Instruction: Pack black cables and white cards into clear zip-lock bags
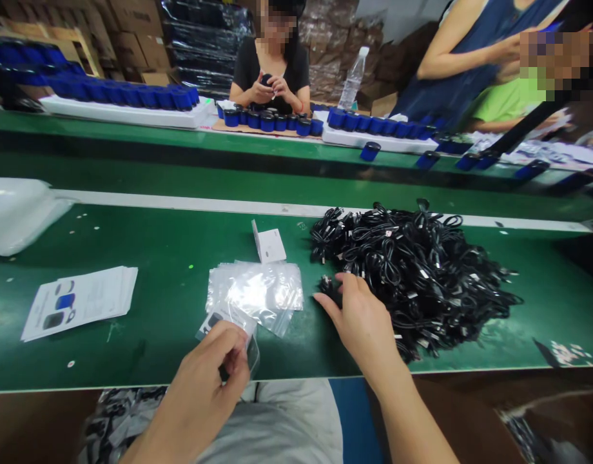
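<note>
My left hand (209,367) is closed on a small clear plastic bag (251,348) with a printed leaflet (229,317) in it, near the table's front edge. Beyond it lies a stack of clear zip bags (258,290), overlapping on the green table. My right hand (361,316) reaches to the left side of a heap of black USB cables (422,277). Its thumb and fingers are apart around a small cable bundle (327,283); a firm grip on it does not show. A folded white booklet (270,243) stands behind the bags.
Printed leaflets (84,299) lie in a stack at left, near a white plastic bag (20,212). Across the green table (156,348), blue cylinders (127,93) stand in rows on white trays. A person (272,71) handles a dark round part; others stand at right. A bottle (354,80) stands there.
</note>
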{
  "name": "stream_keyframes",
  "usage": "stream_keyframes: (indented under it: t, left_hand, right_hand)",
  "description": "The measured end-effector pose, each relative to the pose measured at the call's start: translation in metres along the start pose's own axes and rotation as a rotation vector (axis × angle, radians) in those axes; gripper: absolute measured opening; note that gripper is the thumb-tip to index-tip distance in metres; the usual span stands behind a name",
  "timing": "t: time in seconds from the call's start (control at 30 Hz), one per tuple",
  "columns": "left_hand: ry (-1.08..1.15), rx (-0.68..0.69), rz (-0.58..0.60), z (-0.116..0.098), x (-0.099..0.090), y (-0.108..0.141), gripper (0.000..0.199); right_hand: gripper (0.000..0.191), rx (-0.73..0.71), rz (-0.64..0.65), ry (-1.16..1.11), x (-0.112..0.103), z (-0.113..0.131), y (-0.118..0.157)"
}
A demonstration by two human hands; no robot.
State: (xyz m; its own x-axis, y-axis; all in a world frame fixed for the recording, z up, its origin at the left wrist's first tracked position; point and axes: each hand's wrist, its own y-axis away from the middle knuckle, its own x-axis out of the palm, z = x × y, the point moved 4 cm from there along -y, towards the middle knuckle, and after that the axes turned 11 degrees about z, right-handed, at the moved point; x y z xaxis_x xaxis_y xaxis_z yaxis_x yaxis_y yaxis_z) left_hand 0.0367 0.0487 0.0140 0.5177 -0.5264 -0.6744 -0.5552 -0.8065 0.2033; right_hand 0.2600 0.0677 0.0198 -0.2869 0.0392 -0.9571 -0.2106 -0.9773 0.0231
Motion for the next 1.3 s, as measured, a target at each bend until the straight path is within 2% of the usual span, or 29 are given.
stream_keyframes:
  t: [0.1, 0.17, 0.2, 0.27, 0.33, 0.37, 0.4, 0.5, 0.6, 0.67, 0.73, 0.8, 0.87, 0.93, 1.0, 1.17, 1.2, 1.27, 1.3]
  left_hand:
    - [0.01, -0.005, -0.003, -0.001, -0.001, 0.0, 0.018]
    - [0.017, -0.002, -0.005, -0.001, -0.002, -0.001, 0.017]
    - [0.019, -0.002, -0.003, -0.002, -0.002, -0.001, 0.017]
    - [0.026, -0.007, -0.004, -0.002, -0.003, -0.001, 0.017]
    - [0.035, -0.023, -0.005, -0.001, -0.004, -0.002, 0.016]
    - [0.041, -0.03, -0.007, -0.001, -0.004, -0.002, 0.016]
    - [0.048, -0.035, -0.013, 0.0, -0.004, -0.002, 0.016]
    - [0.056, -0.031, -0.07, 0.003, -0.007, 0.0, 0.019]
    - [0.036, -0.02, -0.168, 0.004, -0.011, 0.005, 0.019]
    - [0.029, -0.021, -0.222, 0.002, -0.012, 0.008, 0.016]
    - [0.055, -0.031, -0.24, 0.001, -0.011, 0.012, 0.014]
    - [0.096, -0.048, -0.246, -0.001, -0.008, 0.015, 0.015]
    - [0.114, -0.041, -0.266, -0.004, -0.006, 0.019, 0.016]
    - [0.1, -0.017, -0.294, -0.006, -0.006, 0.022, 0.016]
    - [0.069, 0.005, -0.306, -0.007, -0.007, 0.024, 0.016]
    - [-0.055, 0.048, -0.312, -0.01, -0.012, 0.028, 0.017]
    - [-0.072, 0.059, -0.31, -0.011, -0.012, 0.028, 0.017]
    - [-0.093, 0.099, -0.306, -0.017, -0.007, 0.029, 0.018]
    - [-0.098, 0.124, -0.302, -0.02, -0.005, 0.029, 0.018]
  right_hand:
    - [0.015, 0.0, 0.079, -0.087, -0.008, 0.007, -0.015]
    - [0.019, -0.049, 0.097, -0.156, -0.016, 0.013, -0.016]
    - [0.022, -0.085, 0.122, -0.264, -0.018, 0.017, -0.012]
    - [0.024, -0.179, 0.221, -0.649, -0.016, 0.027, 0.003]
    - [0.019, -0.244, 0.338, -1.087, -0.005, 0.037, 0.025]
    - [0.017, -0.238, 0.354, -1.187, 0.002, 0.041, 0.035]
    - [0.015, -0.215, 0.323, -1.189, 0.01, 0.042, 0.045]
    - [0.009, -0.186, 0.143, -0.927, 0.026, 0.043, 0.065]
    - [0.012, -0.322, 0.011, -0.752, 0.025, 0.047, 0.075]
    - [0.024, -0.46, 0.006, -0.687, 0.02, 0.053, 0.08]
    - [0.041, -0.586, 0.077, -0.608, 0.018, 0.061, 0.083]
    - [0.049, -0.644, 0.093, -0.559, 0.017, 0.067, 0.085]
    - [0.039, -0.617, -0.022, -0.582, 0.015, 0.071, 0.084]
    - [0.018, -0.558, -0.154, -0.613, 0.014, 0.075, 0.083]
    - [0.01, -0.521, -0.212, -0.619, 0.013, 0.079, 0.082]
    - [0.015, -0.545, -0.113, -0.623, 0.011, 0.089, 0.078]
    - [0.014, -0.507, -0.099, -0.645, 0.012, 0.088, 0.076]
    - [0.009, -0.337, -0.069, -0.741, 0.019, 0.082, 0.07]
    - [0.012, -0.254, -0.013, -0.813, 0.024, 0.08, 0.067]
